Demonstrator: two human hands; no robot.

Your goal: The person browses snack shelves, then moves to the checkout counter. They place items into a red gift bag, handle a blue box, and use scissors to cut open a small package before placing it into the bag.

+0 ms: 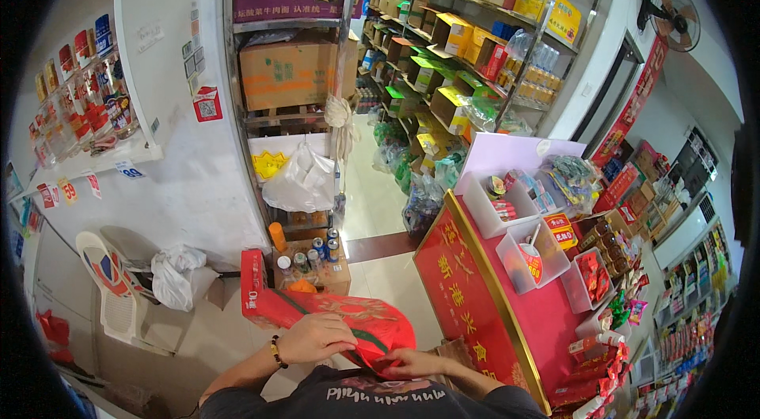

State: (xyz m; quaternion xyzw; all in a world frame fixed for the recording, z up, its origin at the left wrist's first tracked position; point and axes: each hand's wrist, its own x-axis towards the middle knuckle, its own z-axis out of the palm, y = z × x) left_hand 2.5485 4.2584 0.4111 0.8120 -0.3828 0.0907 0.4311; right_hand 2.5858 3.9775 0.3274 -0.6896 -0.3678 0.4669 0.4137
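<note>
A large red bag (380,315) with a gold print and a dark green band lies close in front of my chest. At its left end stands a red box (254,285) with pale writing. My left hand (317,337), with a beaded bracelet at its wrist, grips the bag's near edge beside the green band. My right hand (414,363) pinches the bag's rim a little further right, against my dark shirt. What is inside the bag is hidden.
Several drink cans (317,251) and an orange bottle (277,236) stand on a carton ahead. A red counter (504,276) with plastic bins is on the right. A white plastic chair (119,294) stands left. Stocked metal shelves (451,57) line the aisle beyond.
</note>
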